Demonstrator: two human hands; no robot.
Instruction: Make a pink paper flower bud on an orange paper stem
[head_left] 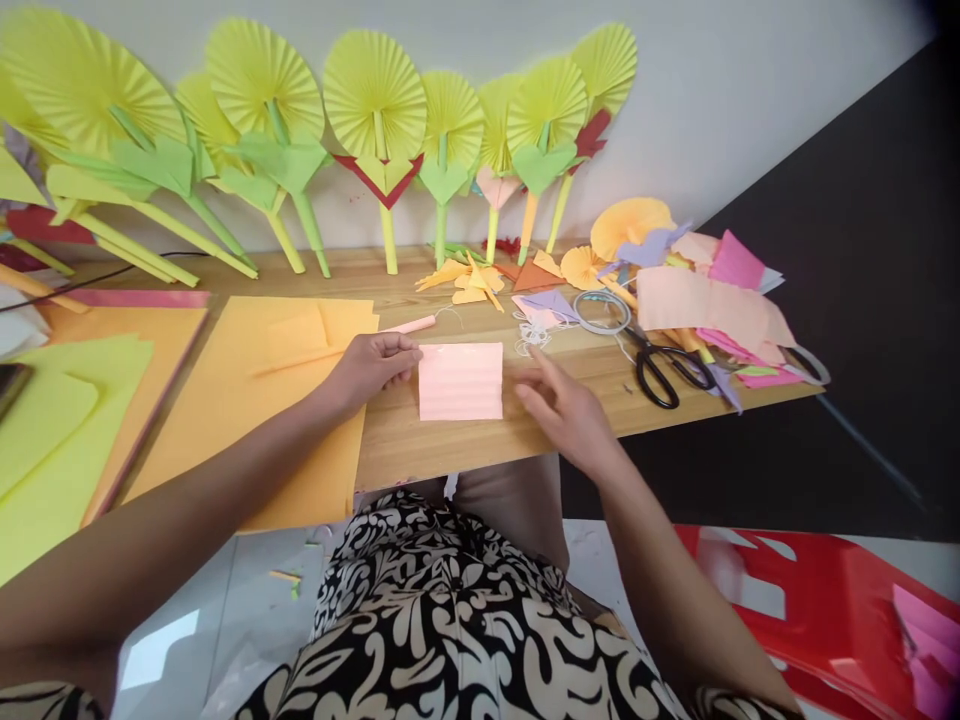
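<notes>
A small pink sheet of paper [460,382] with faint crosswise creases lies on the wooden table in front of me. My left hand [377,368] has its fingers curled, with thumb and fingertips pinching the sheet's upper left corner. Just right of the sheet, my right hand [568,408] hovers with fingers apart and holds nothing. Its index finger points toward a small tangle of white string [534,334]. A rolled pink paper stick [412,326] lies behind the sheet, partly hidden by my left hand.
Black-handled scissors [660,372], a tape roll [602,312] and heaped paper scraps [712,305] lie at right. Orange sheets [300,400] and yellow sheets [67,420] cover the left. Yellow paper fans [375,95] on stems lean against the wall. A red chair [810,600] stands below right.
</notes>
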